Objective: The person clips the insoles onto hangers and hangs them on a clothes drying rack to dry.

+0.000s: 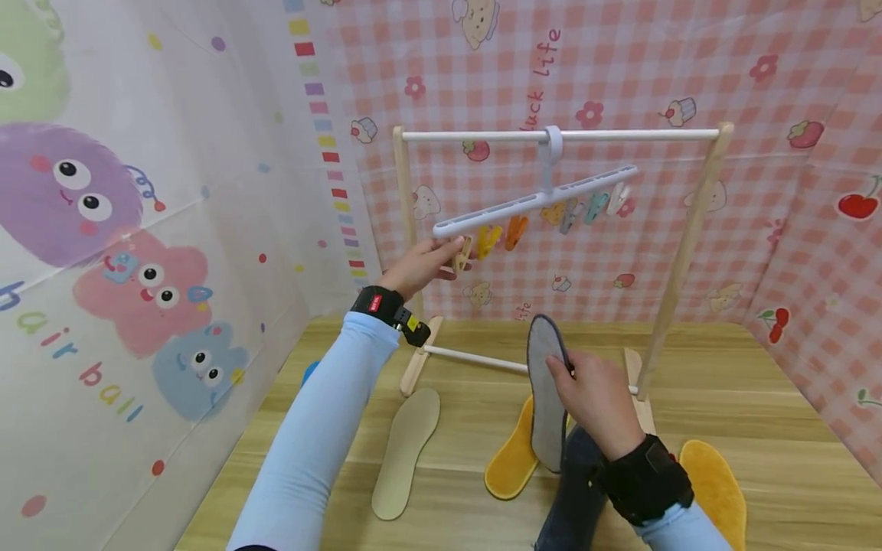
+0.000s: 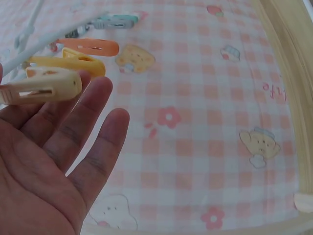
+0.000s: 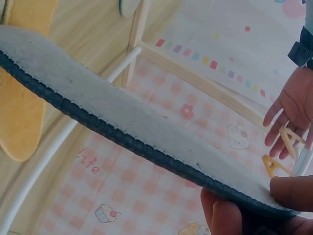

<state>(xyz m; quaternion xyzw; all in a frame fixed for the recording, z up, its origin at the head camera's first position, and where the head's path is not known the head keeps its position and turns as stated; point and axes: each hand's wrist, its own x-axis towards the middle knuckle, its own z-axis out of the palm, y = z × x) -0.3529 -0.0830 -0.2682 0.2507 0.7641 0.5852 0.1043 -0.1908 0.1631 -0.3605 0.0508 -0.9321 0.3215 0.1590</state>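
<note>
My left hand (image 1: 430, 264) is up at the left end of a pale blue hanger (image 1: 510, 210), pinching a beige clothespin (image 2: 46, 88) that hangs there; its other fingers are spread out behind the clip. My right hand (image 1: 599, 394) grips a grey insole (image 1: 547, 390) with a dark stitched edge, thumb on the pale face and fingers behind. That insole stands nearly upright, lower than the hanger and to its right. Yellow (image 1: 489, 241) and orange (image 1: 515, 232) clothespins hang beside the beige one.
A wooden rack with a white top rod (image 1: 475, 136) carries the tilted hanger. Grey, teal (image 1: 596, 207) and white clips hang at its right. On the wooden surface lie a cream insole (image 1: 406, 455), yellow insoles (image 1: 510, 467) and a dark insole (image 1: 575, 490). Printed cloth walls surround it.
</note>
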